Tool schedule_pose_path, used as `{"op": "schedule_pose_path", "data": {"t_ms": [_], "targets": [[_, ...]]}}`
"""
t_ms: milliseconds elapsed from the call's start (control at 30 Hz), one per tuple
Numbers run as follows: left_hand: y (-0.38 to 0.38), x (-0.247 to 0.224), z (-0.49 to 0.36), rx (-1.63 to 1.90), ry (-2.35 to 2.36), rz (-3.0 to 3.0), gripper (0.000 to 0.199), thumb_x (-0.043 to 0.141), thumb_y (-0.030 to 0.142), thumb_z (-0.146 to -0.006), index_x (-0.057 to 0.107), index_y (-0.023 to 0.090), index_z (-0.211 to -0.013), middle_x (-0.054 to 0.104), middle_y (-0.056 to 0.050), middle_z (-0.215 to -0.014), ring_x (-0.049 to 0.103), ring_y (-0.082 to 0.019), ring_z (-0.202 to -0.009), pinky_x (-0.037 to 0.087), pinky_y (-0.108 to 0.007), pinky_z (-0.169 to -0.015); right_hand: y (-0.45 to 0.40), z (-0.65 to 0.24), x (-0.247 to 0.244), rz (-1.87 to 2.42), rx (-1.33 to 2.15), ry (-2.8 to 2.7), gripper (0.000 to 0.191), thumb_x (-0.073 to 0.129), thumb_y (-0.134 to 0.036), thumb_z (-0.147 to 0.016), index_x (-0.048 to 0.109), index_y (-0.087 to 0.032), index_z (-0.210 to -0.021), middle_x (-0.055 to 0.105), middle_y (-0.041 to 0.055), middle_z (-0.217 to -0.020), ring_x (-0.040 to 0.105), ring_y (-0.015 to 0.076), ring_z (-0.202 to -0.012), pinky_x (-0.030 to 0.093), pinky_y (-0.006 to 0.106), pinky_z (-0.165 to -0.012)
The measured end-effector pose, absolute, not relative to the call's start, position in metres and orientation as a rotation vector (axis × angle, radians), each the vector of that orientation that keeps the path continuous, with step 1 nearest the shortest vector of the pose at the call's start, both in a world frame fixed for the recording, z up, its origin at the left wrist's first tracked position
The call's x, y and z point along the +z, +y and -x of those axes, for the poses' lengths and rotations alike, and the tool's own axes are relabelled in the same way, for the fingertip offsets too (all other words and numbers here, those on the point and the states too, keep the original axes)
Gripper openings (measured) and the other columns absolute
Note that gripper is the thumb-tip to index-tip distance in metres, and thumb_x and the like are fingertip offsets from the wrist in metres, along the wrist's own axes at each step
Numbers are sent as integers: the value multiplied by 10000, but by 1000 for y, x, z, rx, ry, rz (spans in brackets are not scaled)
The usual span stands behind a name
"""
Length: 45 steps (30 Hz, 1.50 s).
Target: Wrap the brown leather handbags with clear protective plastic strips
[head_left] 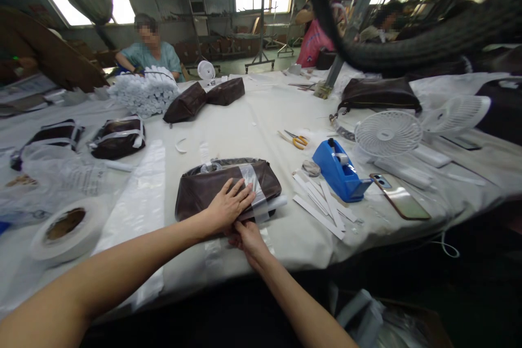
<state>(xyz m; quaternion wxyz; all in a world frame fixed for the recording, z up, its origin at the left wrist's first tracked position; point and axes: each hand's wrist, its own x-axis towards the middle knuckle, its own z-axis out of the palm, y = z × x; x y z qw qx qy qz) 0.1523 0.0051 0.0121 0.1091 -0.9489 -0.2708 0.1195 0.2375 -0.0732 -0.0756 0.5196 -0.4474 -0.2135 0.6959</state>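
A dark brown bag (204, 190) is laid near the front edge of the white-covered table (277, 119). It is pressed from above by the left hand (231, 204), whose fingers are spread flat and pointed toward the bag's right end; the palm is placed over the near side. A translucent band (258, 190) is seen across the bag, just under and beside the left fingertips. The right hand (249, 242) is held lower, at the bag's near edge below the left hand, with its fingers curled and partly hidden; whether anything is pinched there cannot be told. Thus the bag is covered from above by one hand and met at its near edge by the other. To the right, white strips (320, 201) are scattered beside a blue tape dispenser (338, 174).
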Motion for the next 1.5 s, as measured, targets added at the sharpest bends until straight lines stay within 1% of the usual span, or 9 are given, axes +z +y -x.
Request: {"op": "schedule_pose_path", "data": {"t_ms": [233,433,533,667,933,1067,1167,1333,1500], "targets": [[-3,-4,-156,246,-881,2731,583,419,156,-899,300,159,-1470,258,-120,-1552,280,-336,-1393,282,-540,-1112,-65,-237,-76,1285,1568,-671,304,579,-401,-796,612,-183,-1005,697,40,-786,650,179,-606,488,272,-524],[-3,-20,-154,153,-881,2731,539,389,174,-935,300,163,-1466,255,-114,-1554,268,-345,-1398,285,-553,-1113,-86,-282,-60,1547,1193,-1091,313,682,-448,-765,623,-193,-592,617,49,-542,609,212,-553,494,347,-637],[-4,-23,-152,119,-893,2750,541,435,255,-948,301,153,-1462,264,-129,-1548,244,-352,-1406,270,-561,-1120,-80,-319,-33,1474,520,-1731,338,601,-449,-861,693,-175,-1037,722,143,-939,662,289,-908,475,413,-872],[-4,-19,-152,66,-876,2769,537,489,339,-941,360,126,-1417,387,-168,-1473,265,-357,-1394,241,-555,-1132,-31,-344,-8,1085,25,-2467,804,687,-441,-793,345,-133,-1453,337,195,-1514,268,342,-1414,129,552,-1157],[-14,-19,-143,-87,-893,2657,397,323,197,-991,433,60,-1348,448,-177,-1429,377,-248,-1353,297,-357,-1128,14,-344,-45,969,-101,-2710,873,607,-336,-826,132,-58,-1505,305,223,-1521,246,293,-1430,235,503,-1141],[-19,-8,-111,-44,-1013,2588,498,473,286,-960,334,295,-1439,349,-165,-1500,356,-332,-1362,308,-535,-1093,10,-346,-49,976,-197,-2711,847,622,-340,-839,159,-111,-1511,290,202,-1535,258,301,-1424,253,499,-1130],[-12,6,-84,64,-976,2684,884,732,412,-787,164,467,-1462,203,-152,-1560,258,-452,-1378,211,-704,-1055,10,-344,-41,978,-234,-2749,826,649,-401,-831,235,-144,-1497,288,194,-1538,279,312,-1414,265,486,-1119],[-3,6,-65,84,-864,2807,921,697,271,-805,93,482,-1467,84,-143,-1585,173,-484,-1392,239,-695,-1052,19,-347,-16,862,-177,-2848,807,691,-417,-803,318,-156,-1469,388,209,-1482,383,340,-1345,284,500,-1099],[-10,-21,-65,-27,-891,2731,818,599,187,-871,117,456,-1475,186,-181,-1553,205,-484,-1383,309,-673,-1031,27,-351,-11,717,-116,-2936,829,719,-363,-783,311,-141,-1469,378,235,-1475,343,353,-1369,204,536,-1140]]}}
